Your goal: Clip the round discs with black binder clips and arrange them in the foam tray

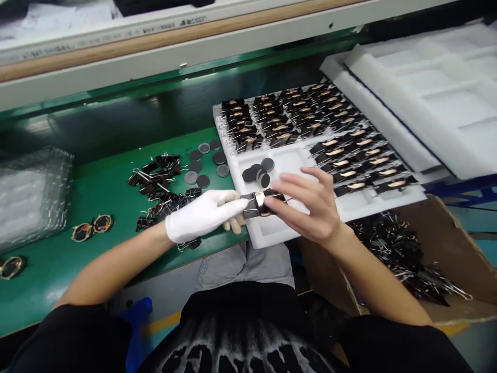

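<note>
Right now, the gold piece (pixel 261 199) is up between your two hands, over the near left part of the white tray (pixel 267 239). It has a black left clip (pixel 251 206) on one side and a right clip (pixel 276 196) on the other, partly hidden by your fingers. Your left hand (pixel 212 210), in a white glove (pixel 190 221), pinches the left clip between thumb and fingers. Your right hand (pixel 308 204) is bare and a bit blurred. Its fingers bend around the right clip, but I cannot tell how hard they press.

To do this well, let the left hand be the calm one, so the piece does not tip. Squeeze the right clip evenly, and line it up with the left one. Go slowly, since a clip may snap or slip and scratch the shiny face. Bare skin may leave marks there, so touch it with the glove. Mind the loose discs (pixel 248 175) in the tray, just past the piece; a knock could scatter them. More clips (pixel 165 168) lie in a heap on the green surface (pixel 104 181), left of the tray.
</note>
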Demonstrator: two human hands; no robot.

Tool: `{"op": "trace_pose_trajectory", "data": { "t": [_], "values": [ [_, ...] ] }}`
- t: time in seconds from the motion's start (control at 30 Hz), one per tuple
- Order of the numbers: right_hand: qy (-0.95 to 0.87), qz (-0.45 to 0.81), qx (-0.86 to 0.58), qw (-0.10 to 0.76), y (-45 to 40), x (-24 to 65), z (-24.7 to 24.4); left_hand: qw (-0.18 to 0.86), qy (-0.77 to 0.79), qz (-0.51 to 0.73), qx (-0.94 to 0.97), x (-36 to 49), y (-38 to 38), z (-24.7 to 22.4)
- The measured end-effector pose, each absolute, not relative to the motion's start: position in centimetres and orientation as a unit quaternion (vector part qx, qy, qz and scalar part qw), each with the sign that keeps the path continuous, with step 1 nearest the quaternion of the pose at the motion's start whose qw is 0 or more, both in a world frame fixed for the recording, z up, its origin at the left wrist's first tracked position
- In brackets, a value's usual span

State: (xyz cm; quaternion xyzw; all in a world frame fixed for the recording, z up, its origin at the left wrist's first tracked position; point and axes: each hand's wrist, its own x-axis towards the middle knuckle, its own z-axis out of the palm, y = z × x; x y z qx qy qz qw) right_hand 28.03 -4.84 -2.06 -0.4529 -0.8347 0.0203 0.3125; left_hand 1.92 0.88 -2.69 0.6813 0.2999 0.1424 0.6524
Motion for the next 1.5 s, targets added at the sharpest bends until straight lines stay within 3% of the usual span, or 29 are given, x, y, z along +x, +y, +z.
{"op": "trace_pose_trajectory", "data": {
  "t": [0.23, 0.37, 0.53, 0.77, 1.0, 1.27, 1.5],
  "values": [
    [-0.627, -0.209, -0.579, 0.478, -10.7, 29.4, -8.6, 0.456, 0.319, 0.148, 0.817, 8.2, 2.5, -1.2],
    [-0.57, -0.265, -0.621, 0.469, -12.6, 27.7, -12.0, 0.246, 0.296, 0.151, 0.911, 14.3, 2.0, -0.8],
    [-0.525, -0.277, -0.618, 0.516, -13.7, 28.5, -12.9, 0.12, 0.245, 0.07, 0.96, 21.5, -0.7, 0.2],
    [-0.423, -0.278, -0.691, 0.516, -13.6, 33.6, -11.6, 0.101, 0.253, 0.024, 0.962, 26.7, -2.4, 0.1],
    [-0.43, -0.207, -0.77, 0.423, -12.2, 36.6, -11.0, 0.053, 0.256, 0.07, 0.963, 26.6, -2.2, -0.6],
    [-0.422, -0.268, -0.758, 0.419, -12.0, 36.6, -11.1, 0.068, 0.248, 0.099, 0.961, 26.9, -1.6, -2.0],
    [-0.388, -0.232, -0.811, 0.372, -12.1, 36.8, -11.0, 0.093, 0.249, 0.12, 0.956, 28.1, -2.0, -2.7]
  ]
}}
